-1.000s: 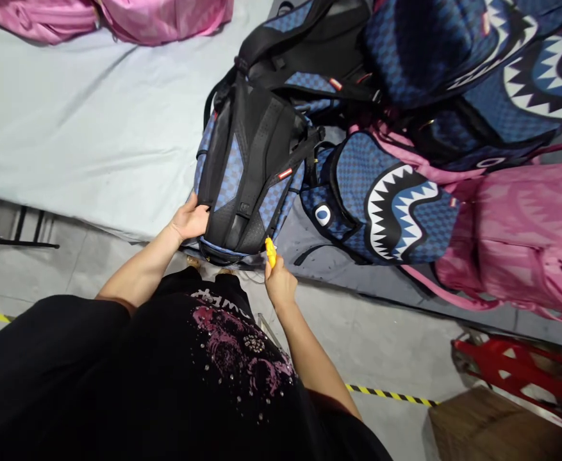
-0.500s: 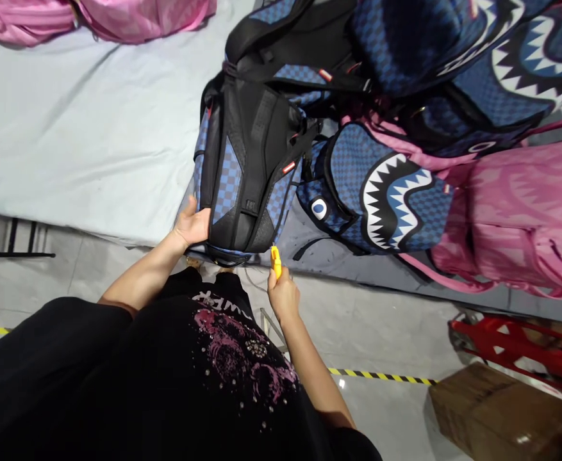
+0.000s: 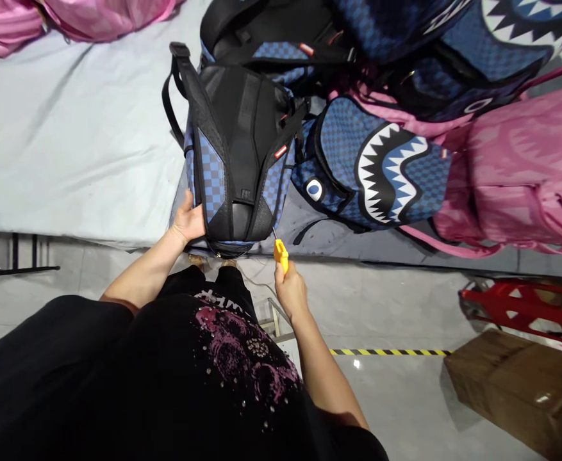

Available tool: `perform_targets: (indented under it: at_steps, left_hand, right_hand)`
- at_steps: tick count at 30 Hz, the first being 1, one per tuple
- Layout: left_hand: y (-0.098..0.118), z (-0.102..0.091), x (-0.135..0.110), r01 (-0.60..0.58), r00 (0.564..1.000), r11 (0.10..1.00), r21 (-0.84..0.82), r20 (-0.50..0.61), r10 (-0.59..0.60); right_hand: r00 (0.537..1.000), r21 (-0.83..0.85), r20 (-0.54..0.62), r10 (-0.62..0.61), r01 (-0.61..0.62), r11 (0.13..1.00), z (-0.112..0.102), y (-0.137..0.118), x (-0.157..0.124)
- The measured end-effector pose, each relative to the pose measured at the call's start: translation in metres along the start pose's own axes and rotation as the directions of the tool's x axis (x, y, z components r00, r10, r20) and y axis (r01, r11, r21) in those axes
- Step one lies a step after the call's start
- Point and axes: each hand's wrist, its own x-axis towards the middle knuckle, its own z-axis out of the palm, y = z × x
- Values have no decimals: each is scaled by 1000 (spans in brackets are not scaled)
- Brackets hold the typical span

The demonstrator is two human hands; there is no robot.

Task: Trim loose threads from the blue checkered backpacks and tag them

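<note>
Clasped in my right hand was a yellow tool; my left hand touched a blue-and-black backpack, its grip unclear.

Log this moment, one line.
left hand: at backpack, fingers hidden | right hand: holding yellow tool, tip near backpack | backpack: back side up

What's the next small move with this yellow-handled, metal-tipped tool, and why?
I'd probably ease the yellow-handled tool lightly toward the lower right edge of the black-and-blue checkered backpack. Your right hand aims its tip there; your left hand, against the opposite side, may steady it. Whether the tip touches is unclear.
</note>
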Motion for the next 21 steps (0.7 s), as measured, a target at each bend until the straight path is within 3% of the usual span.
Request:
perform_targets:
  at_steps: [3, 6, 10, 11, 13, 14, 15, 16, 17, 18, 19, 20, 21]
  left_hand:
    - [-2, 0, 0, 12, 1000, 1000, -24, -5, -12]
    - [-3, 0, 5, 15, 1000, 999, -52, 15, -14]
    - [3, 4, 5, 25, 998, 1000, 5, 49, -25]
    - [3, 7, 1, 45, 999, 996, 75, 10, -46]
    - [0, 15, -12, 78, 984, 945, 319, -177, -21]
    - [-6, 20, -20, 76, 960, 868, 491, -271, 69]
    - [-14, 27, -28, 68, 930, 731, 679, -308, 200]
    - [-24, 34, -34, 51, 905, 526, 849, -263, 336]
    - [-36, 41, -38, 18, 895, 268, 963, -135, 424]
    - [-49, 49, -39, -17, 913, -10, 1000, 19, 408]
    - [-63, 55, -35, -60, 940, -254, 965, 140, 310]
    - [-74, 60, -28, -110, 959, -425, 898, 208, 191]
    - [-83, 63, -17, -126, 970, -521, 844, 214, 112]
  right_hand:
    - [999, 72, 39, 12, -15, 997, 2, 18, -48]
    - [989, 102, 145, -19, 4, 995, 9, 17, -79]
    - [967, -22, 253, -42, 49, 999, 16, -8, -69]
    - [962, -68, 271, -23, 43, 997, 16, -14, -63]
    - [957, -129, 291, 18, 20, 991, 15, -21, -54]
    - [954, -126, 300, 23, 16, 992, 14, -22, -52]
    - [950, -105, 311, 13, 21, 994, 14, -22, -52]
    - [946, -76, 323, -5, 31, 997, 14, -20, -52]
    - [943, -45, 333, -26, 44, 998, 16, -17, -54]
    - [941, -13, 335, -47, 54, 998, 19, -13, -57]
    - [942, 13, 330, -61, 61, 998, 22, -7, -59]
    - [945, 38, 317, -77, 69, 997, 27, 1, -60]
    - [952, 83, 292, -91, 70, 994, 32, 10, -58]
